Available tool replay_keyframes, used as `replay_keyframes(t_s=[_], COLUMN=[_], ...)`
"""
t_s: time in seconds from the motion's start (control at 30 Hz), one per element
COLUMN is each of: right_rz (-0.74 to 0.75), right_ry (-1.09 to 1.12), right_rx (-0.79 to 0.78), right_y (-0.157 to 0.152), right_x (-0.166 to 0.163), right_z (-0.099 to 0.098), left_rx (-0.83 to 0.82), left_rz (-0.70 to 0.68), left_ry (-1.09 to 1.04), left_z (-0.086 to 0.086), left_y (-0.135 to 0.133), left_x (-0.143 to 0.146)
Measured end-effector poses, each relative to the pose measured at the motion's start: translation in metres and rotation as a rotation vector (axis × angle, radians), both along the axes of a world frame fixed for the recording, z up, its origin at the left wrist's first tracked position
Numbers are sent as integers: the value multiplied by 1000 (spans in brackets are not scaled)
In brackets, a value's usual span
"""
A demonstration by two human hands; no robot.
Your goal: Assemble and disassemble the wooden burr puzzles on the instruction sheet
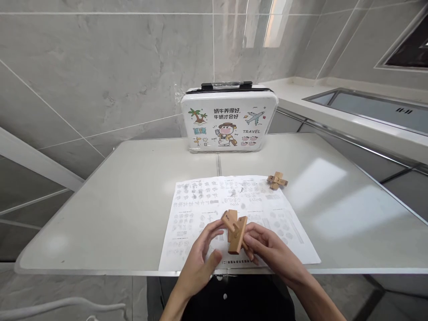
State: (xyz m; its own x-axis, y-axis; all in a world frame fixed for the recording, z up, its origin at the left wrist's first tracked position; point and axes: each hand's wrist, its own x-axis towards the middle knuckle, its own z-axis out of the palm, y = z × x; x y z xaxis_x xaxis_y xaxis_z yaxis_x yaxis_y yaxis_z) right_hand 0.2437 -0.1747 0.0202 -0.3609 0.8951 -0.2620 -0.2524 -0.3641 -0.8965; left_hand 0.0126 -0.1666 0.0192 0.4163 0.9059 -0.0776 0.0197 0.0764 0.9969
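Note:
Both my hands meet over the near edge of a white table (117,200), holding a few loose wooden puzzle bars (235,229) crossed together. My left hand (200,256) pinches the bars from the left with its fingertips. My right hand (269,249) grips them from the right and below. Under the hands lies a printed instruction sheet (200,205) with several small diagrams. An assembled wooden burr puzzle (277,180) rests at the sheet's far right corner, apart from both hands.
A small white suitcase-shaped case (229,118) with cartoon prints stands upright at the table's far edge against the tiled wall. A counter with a steel sink (368,107) runs along the right. A white cable (60,307) lies on the floor at lower left.

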Motion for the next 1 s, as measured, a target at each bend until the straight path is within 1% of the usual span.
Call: replay_keyframes(t_s=[0.1,0.17,0.3,0.37,0.47,0.57,0.63,0.7,0.77,0.8,0.83,0.9,1.0], right_rz=[-116,-196,-320,-347,-369,-380,-379,-378,-365,-352,-333,-274,-152], right_ry=[-74,-76,-15,2,17,45,61,76,106,130,157,204,242], right_rx=[24,42,53,53,50,45,39,31,3,-22,-52,-110,-156], right_y=[1,1,1,1,1,2,2,3,3,4,4,7,14], right_x=[16,22,25,24,22,22,23,25,27,28,29,32,34], right_z=[-6,-11,-18,-19,-19,-20,-21,-22,-22,-21,-19,-14,-6], left_rx=[104,214,420,459,479,519,563,617,680,717,755,840,974], left_rz=[68,42,-132,-220,-291,-286,-204,-88,-10,7,7,-44,-228], left_ry=[260,374,467,495,550,603,592,553,510,489,470,438,435], left_z=[10,15,18,17,15,14,16,21,29,35,41,56,76], left_y=[8,18,43,54,66,69,65,59,52,49,47,45,50], left_x=[4,6,9,11,15,18,18,15,13,12,12,13,18])
